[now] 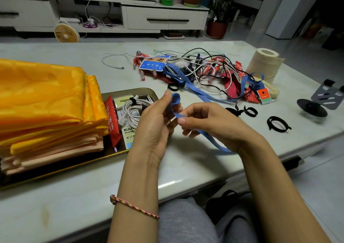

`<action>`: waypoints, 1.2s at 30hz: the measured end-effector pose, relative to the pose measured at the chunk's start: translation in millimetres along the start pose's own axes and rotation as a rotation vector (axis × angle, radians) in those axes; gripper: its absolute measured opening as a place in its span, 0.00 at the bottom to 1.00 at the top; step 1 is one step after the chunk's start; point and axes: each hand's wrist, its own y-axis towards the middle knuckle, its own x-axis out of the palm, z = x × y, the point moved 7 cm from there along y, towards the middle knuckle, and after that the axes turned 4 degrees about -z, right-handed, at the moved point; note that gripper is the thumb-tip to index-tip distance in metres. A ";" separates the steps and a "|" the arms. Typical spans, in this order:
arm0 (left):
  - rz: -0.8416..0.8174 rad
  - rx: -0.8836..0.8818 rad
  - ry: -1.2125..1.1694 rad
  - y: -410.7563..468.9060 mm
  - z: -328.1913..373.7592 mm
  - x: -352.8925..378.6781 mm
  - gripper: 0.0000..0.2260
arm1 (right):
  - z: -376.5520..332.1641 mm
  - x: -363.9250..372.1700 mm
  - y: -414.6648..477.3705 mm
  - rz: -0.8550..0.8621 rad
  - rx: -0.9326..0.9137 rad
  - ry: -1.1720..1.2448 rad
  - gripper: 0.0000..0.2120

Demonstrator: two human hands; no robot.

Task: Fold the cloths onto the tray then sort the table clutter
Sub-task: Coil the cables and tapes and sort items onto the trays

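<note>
The left hand (156,120) and the right hand (206,120) both pinch the blue tape measure (176,101); folded cloths (46,101) lie on the tray (149,91)

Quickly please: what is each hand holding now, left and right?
Left hand: holds the looped end of the blue measuring tape.
Right hand: pinches the same tape.

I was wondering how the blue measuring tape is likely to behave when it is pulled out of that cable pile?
Probably floppy: the blue measuring tape curls limply over the left hand and sags below the right hand. It likely weighs little, being a thin strip. It may snag, since it threads through the cable pile.
</note>
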 end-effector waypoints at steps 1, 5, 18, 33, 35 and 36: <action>-0.022 -0.003 0.017 0.5 -0.6 1.6 0.11 | 1.5 -0.8 -0.3 -0.002 0.024 0.045 0.01; -0.076 0.023 0.151 -0.2 1.9 5.5 0.13 | 4.3 -1.1 -2.0 -0.012 0.082 0.189 0.05; -0.162 0.203 0.657 -6.8 11.9 10.7 0.11 | 12.3 -5.7 -1.0 0.014 0.136 0.192 0.18; -0.255 0.286 0.426 -6.6 15.9 17.4 0.09 | 6.4 -1.4 -0.2 -0.002 0.112 0.435 0.13; -0.312 0.289 0.488 -10.1 17.4 19.4 0.09 | 7.2 -0.2 -2.0 -0.025 0.138 0.400 0.16; -0.340 0.283 0.524 -12.4 17.6 20.3 0.09 | 8.1 0.0 -3.1 -0.033 0.151 0.359 0.17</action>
